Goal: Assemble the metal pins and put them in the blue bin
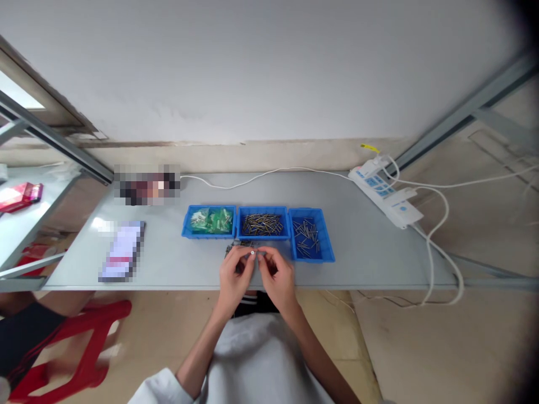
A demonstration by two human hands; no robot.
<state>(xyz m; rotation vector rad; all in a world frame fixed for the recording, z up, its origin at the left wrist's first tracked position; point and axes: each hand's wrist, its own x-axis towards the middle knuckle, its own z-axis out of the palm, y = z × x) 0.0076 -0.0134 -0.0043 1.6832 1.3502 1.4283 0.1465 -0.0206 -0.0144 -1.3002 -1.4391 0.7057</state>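
My left hand (236,275) is closed in a pinch on a small white piece (252,253), seen as a pale round end at its fingertips. Close beside it, my right hand (278,275) is also pinched, its fingertips meeting the left ones; what they hold is too small to make out. Just beyond the hands lies a small pile of dark metal pins (245,243), partly covered by the fingers. Three blue trays stand behind: the left tray (209,236) has white pieces and green plastic bags, the middle tray (263,237) many metal pins, the right tray (324,255) fewer.
A pixelated phone-like object (123,249) lies on the grey table (168,264) at left, with a blurred dark item (147,188) behind it. A white power strip (385,193) with looping cables stands at right. A red stool (90,348) and another person's leg show at lower left.
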